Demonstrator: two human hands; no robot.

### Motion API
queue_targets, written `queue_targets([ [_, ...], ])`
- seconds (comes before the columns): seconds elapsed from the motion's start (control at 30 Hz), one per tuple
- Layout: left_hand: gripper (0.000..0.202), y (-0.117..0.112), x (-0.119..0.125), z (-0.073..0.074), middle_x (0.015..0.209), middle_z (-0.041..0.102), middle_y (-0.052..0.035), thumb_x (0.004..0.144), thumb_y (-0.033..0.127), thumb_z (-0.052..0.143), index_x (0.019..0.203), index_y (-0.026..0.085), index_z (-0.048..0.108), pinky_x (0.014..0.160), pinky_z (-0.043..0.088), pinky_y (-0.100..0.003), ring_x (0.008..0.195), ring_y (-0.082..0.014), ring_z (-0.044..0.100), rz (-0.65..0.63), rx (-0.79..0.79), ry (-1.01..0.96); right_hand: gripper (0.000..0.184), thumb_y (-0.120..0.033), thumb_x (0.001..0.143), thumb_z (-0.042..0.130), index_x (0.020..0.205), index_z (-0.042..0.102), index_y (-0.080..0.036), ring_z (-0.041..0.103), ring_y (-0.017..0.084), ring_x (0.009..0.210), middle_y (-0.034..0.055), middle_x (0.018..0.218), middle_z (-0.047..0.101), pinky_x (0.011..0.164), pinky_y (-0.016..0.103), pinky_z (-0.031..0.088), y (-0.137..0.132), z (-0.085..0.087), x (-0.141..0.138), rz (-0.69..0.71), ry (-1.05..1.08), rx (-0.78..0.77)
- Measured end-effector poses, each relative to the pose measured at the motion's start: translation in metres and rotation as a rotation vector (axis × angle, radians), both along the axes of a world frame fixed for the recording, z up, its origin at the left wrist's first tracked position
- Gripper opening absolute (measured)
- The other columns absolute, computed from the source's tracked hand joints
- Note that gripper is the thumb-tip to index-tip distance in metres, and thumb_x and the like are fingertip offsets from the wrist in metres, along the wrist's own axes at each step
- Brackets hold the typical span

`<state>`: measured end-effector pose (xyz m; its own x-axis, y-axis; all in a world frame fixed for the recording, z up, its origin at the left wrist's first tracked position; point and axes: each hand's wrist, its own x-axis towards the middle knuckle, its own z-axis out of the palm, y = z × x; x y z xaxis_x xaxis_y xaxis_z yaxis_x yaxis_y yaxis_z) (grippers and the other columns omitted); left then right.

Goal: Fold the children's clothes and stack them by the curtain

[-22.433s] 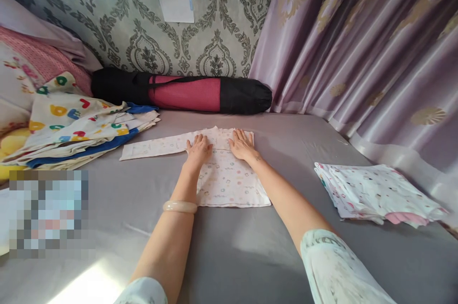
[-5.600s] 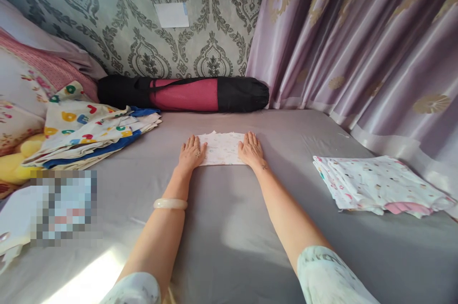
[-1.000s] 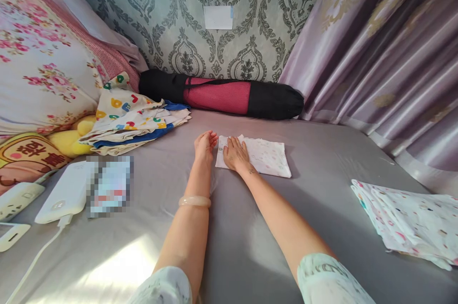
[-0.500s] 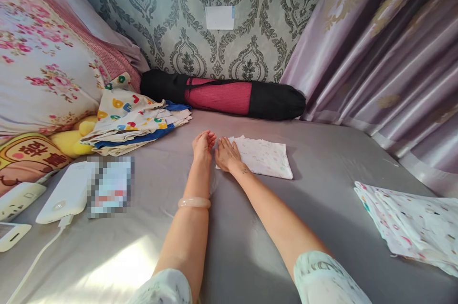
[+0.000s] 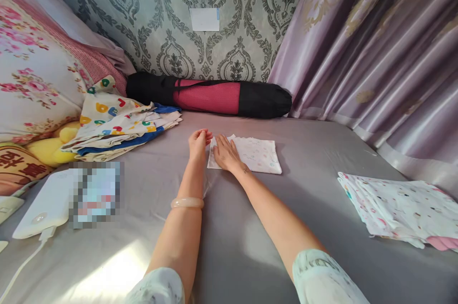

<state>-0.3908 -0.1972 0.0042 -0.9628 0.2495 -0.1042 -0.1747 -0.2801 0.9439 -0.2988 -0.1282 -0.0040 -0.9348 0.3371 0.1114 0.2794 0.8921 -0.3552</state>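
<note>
A small folded white printed garment [image 5: 255, 155] lies on the grey bed sheet [image 5: 229, 227] in the middle of the view. My right hand [image 5: 224, 153] lies flat on the garment's left edge, fingers stretched out. My left hand [image 5: 199, 141] rests just left of the garment, fingers curled together near its corner; whether it pinches the cloth is hidden. A pale bangle [image 5: 187, 203] sits on my left wrist.
A black and pink rolled mat bag [image 5: 209, 96] lies along the wall. A stack of letter-print cloths [image 5: 118, 125] sits at the left, folded printed clothes [image 5: 397, 208] at the right. A white power bank [image 5: 45, 204] with cable, floral pillows [image 5: 36, 84] and curtains [image 5: 375, 46] border the bed.
Since a second ago my right hand slid slightly along the garment's left edge and my left hand stays curled beside it. The camera view shifted a little to the right.
</note>
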Motion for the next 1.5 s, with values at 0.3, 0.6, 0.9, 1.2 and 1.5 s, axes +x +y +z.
queue_targets([
  [0.3, 0.044, 0.019, 0.035, -0.016, 0.142, 0.052, -0.0154, 0.083, 0.008, 0.048, 0.125, 0.019, 0.058, 0.116, 0.018, -0.054, 0.141, -0.0302, 0.036, -0.397, -0.774, 0.908, 0.056, -0.028, 0.098, 0.026, 0.151, 0.031, -0.012, 0.015, 0.025, 0.148, 0.0106, 0.160, 0.023, 0.118, 0.054, 0.005, 0.047, 0.005, 0.045, -0.111, -0.044, 0.118],
  [0.6, 0.047, 0.022, 0.047, -0.024, 0.154, 0.037, -0.0119, 0.100, 0.033, 0.029, 0.143, 0.019, 0.042, 0.117, 0.017, -0.054, 0.145, -0.0284, 0.026, -0.558, -1.285, 1.062, 0.055, -0.031, 0.100, 0.023, 0.151, 0.032, -0.015, 0.017, 0.024, 0.148, 0.0076, 0.160, 0.023, 0.118, 0.053, 0.007, 0.051, -0.010, 0.052, -0.088, -0.098, 0.125],
  [0.9, 0.050, 0.021, 0.048, -0.020, 0.156, 0.034, -0.0108, 0.101, 0.035, 0.025, 0.145, 0.018, 0.038, 0.118, 0.018, -0.053, 0.146, -0.0264, 0.024, -0.570, -1.356, 1.063, 0.054, -0.031, 0.100, 0.024, 0.151, 0.034, -0.015, 0.018, 0.023, 0.148, 0.0081, 0.160, 0.024, 0.118, 0.052, 0.009, 0.051, -0.012, 0.053, -0.087, -0.070, 0.128],
  [1.2, 0.052, 0.028, 0.055, -0.017, 0.155, 0.035, -0.0127, 0.101, 0.037, 0.024, 0.146, 0.017, 0.039, 0.117, 0.020, -0.052, 0.146, -0.0273, 0.026, -0.503, -1.353, 1.186, 0.057, -0.032, 0.100, 0.021, 0.152, 0.029, -0.009, 0.014, 0.024, 0.148, 0.0125, 0.160, 0.021, 0.119, 0.050, 0.007, 0.067, 0.001, 0.062, -0.240, -0.056, 0.088],
  [1.5, 0.057, 0.029, 0.054, -0.031, 0.158, 0.031, -0.0109, 0.100, 0.044, 0.022, 0.149, 0.017, 0.036, 0.117, 0.018, -0.055, 0.147, -0.0291, 0.022, -0.566, -1.393, 1.114, 0.056, -0.035, 0.101, 0.024, 0.151, 0.032, -0.012, 0.018, 0.025, 0.147, 0.0103, 0.160, 0.024, 0.119, 0.051, 0.011, 0.074, -0.013, 0.069, -0.273, -0.086, 0.126],
])
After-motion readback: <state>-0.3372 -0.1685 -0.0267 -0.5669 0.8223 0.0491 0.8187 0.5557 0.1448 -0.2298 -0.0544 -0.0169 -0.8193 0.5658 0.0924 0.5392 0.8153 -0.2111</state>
